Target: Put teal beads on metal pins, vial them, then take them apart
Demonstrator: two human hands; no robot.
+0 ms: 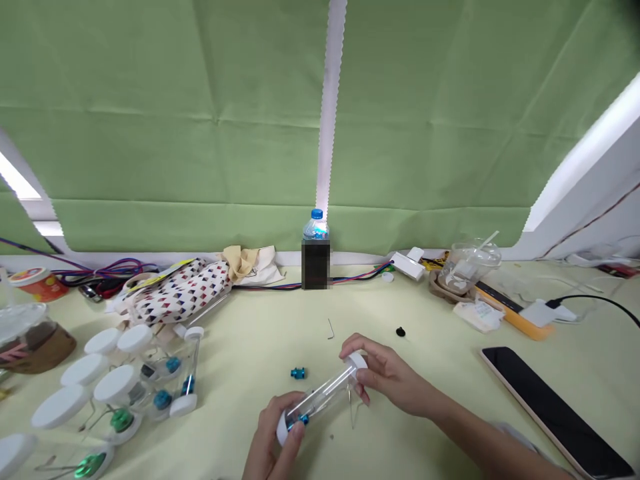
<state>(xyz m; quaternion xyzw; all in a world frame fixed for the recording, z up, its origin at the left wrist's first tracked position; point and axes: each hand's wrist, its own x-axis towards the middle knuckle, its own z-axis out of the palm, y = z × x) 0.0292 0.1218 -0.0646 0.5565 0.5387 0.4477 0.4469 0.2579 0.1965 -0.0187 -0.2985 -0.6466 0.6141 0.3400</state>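
A clear tube (pixel 326 397) with white end caps is held tilted between my two hands. My left hand (pixel 278 433) grips its lower end, where a small blue metal part (pixel 300 421) shows inside. My right hand (pixel 383 375) closes round the white cap (pixel 356 361) at the upper end. Below that cap, a thin bent wire (pixel 352 408) is visible; I cannot tell whether it touches the right hand. On the table behind the tube lie another blue metal part (pixel 299 373), a hex key (pixel 331 329) and a small black knob-like piece (pixel 401 331).
Several white-capped clear containers (pixel 115 385) with blue or green parts stand at left. A patterned pouch (pixel 183 293) lies behind them. A bottle (pixel 316 230) stands at the back. A phone (pixel 550 407), a plastic cup (pixel 470 263) and an orange power strip (pixel 537 329) are at right.
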